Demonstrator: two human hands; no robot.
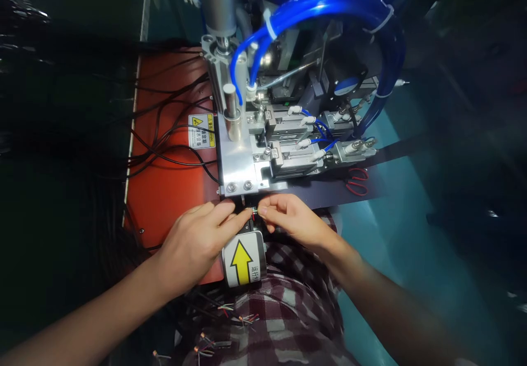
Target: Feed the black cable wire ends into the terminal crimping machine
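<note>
At the front edge of the press machine, my left hand (197, 234) lies palm down, its fingers bent together and the thumb side reaching to thin coloured wires (254, 210). What its fingers close on is hidden. Opposite it, my right hand (290, 217) pinches at those wires with thumb and forefinger, the other fingers curled. The fingertips of both hands nearly meet. Just above them is the machine's silver metal plate (236, 165). Below is a guide cover with a yellow arrow (242, 259).
Black cables (173, 146) cross the orange machine top (164, 196) on the left. Pneumatic cylinders (292, 157) with blue hoses (325, 1) stand behind the plate. Red-handled scissors (357, 182) lie to the right. Several cables with bared wire ends (203, 349) hang near my lap.
</note>
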